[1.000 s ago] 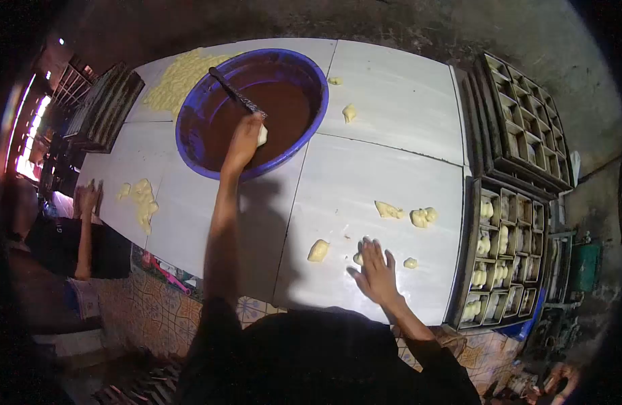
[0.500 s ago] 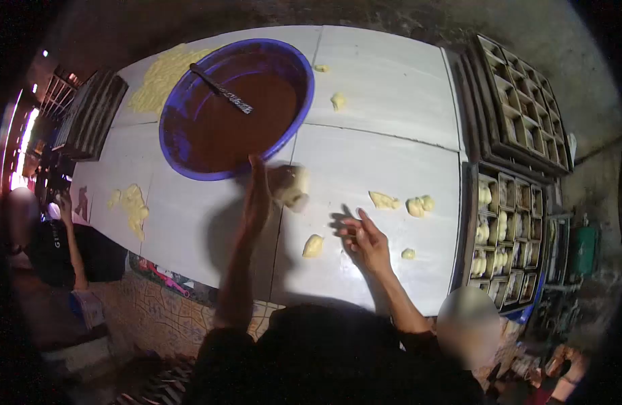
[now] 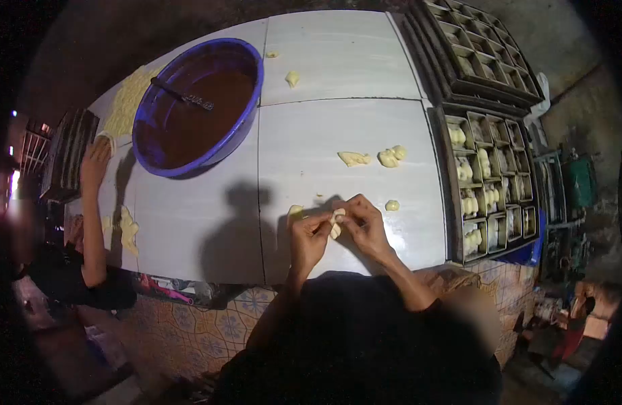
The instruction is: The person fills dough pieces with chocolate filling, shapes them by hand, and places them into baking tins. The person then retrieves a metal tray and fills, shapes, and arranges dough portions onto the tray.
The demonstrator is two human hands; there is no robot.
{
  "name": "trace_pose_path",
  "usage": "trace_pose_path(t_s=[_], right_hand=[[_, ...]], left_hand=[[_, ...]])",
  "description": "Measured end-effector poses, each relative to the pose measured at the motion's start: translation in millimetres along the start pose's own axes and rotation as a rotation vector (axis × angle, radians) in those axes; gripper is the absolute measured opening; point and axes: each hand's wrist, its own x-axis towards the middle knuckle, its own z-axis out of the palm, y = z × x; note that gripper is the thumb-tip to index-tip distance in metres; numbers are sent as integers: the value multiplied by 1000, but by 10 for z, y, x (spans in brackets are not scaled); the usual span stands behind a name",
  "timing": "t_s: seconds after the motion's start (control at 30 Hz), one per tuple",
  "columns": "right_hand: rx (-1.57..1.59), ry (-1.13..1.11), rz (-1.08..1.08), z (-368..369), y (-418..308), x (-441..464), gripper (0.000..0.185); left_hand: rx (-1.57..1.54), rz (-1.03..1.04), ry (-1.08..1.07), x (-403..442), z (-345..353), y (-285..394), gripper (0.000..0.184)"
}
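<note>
White tiled counter (image 3: 338,128) spreads out in a dim room, lit with a pale glare. Above its near edge, a twisted dough piece (image 3: 335,231) is pinched between the fingertips of the left hand (image 3: 306,244) and the right hand (image 3: 367,233); its upper end sits right between the two sets of fingers, and its lower end shows just below them. Whether it touches the counter, I cannot tell. Just beyond the left fingers lies a dough lump (image 3: 295,210), and a small dough ball (image 3: 392,205) rests to the right of the right hand. A blue basin (image 3: 240,135) holds brown contents and a dark utensil (image 3: 183,96), whose light markings are too small to read. On the right, a compartmented tray (image 3: 506,162) has dough in some compartments. A co-worker's hand (image 3: 96,158) reaches over at far left.
</note>
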Motion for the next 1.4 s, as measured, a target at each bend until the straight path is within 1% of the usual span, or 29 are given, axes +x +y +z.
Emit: trace_pose_path(t_s=[0.03, 0.07, 0.17, 0.23, 0.27, 0.33, 0.37, 0.4, 0.43, 0.47, 0.5, 0.53, 0.57, 0.63, 0.67, 0.77, 0.8, 0.9, 0.93, 0.97, 1.03, 1.07, 1.1, 1.17, 1.2, 1.23, 1.3, 1.37, 1.4], right_hand=[[-23, -133, 0, -60, 37, -32, 25], [-31, -184, 9, -126, 40, -99, 24], [-136, -267, -325, -221, 59, -221, 23], [-157, -179, -309, -220, 128, -287, 19], [-155, -126, -316, -246, 153, -288, 19], [-116, -78, -290, -272, 232, -246, 15], [0, -81, -214, -287, 239, -222, 13], [118, -83, -135, -275, 184, -200, 11], [235, -84, -56, -237, 151, -189, 9], [319, 90, -116, -146, 185, -165, 5], [470, 86, 53, -131, 240, -158, 8], [292, 75, -63, -139, 265, -162, 10], [115, 58, -179, -140, 267, -153, 13], [152, -71, -280, -50, 72, -206, 20], [-26, -47, -348, -18, 19, -232, 23], [-56, -106, -220, -73, 206, -265, 26], [-93, -102, -181, -82, 210, -266, 27], [79, -37, 141, -21, 207, -263, 30], [195, 17, 17, 62, 186, -219, 36], [-75, -18, -45, -1, 122, -197, 44], [260, -360, 287, -111, 264, -68, 51], [429, -529, 452, -159, 320, -16, 54], [473, -665, 518, -181, 332, 21, 54], [143, -479, 83, -115, 319, 136, 48], [94, -378, 105, -101, 321, 241, 43], [-99, -245, 44, -89, 255, 370, 42], [-231, -195, -147, -118, 549, 604, 41], [-82, -350, -24, -134, 745, 674, 41], [5, -244, 36, -118, 736, 653, 41]], left_hand=[[-91, -67, -45, -4, -7, 44, 20], [-181, -136, -87, -10, -22, 92, 21], [-547, -329, -220, 7, -121, 34, 34], [-717, -421, -286, -8, -147, 151, 39], [-779, -520, -276, -68, -135, 311, 42], [-354, -235, -315, -195, -77, 384, 36], [-141, -91, -327, -236, -52, 386, 33], [-112, 41, -300, -220, -22, 282, 29], [-180, 19, -312, -211, -24, 212, 26], [-249, 0, -323, -188, -20, 167, 24], [-245, 46, -303, -183, 3, 154, 20], [-241, 92, -282, -180, 25, 140, 18], [-234, 28, -246, -187, 43, 126, 16], [-216, -97, -172, -187, 38, 95, 15], [-141, -113, -131, -184, 23, 86, 18], [-301, -194, -80, -203, 59, 19, 21], [-307, -118, -8, -232, 120, 119, 18], [229, 150, -141, -145, 36, -98, 22], [338, 288, -178, -106, 0, -126, 37], [207, 238, -182, -104, -2, -135, 41], [-51, 136, -190, -98, -2, 1, 49], [-204, 135, -212, -89, -4, -6, 43], [-48, 241, -181, -62, -28, -16, 45], [263, 445, -122, -16, -81, -72, 49], [0, 253, -49, -4, -72, -206, 51], [-24, 185, 40, 47, -32, -6, 47], [57, 64, 33, 205, -57, -83, 44], [203, 122, -34, 344, -85, -175, 45], [275, 144, -67, 385, -104, -210, 46]])
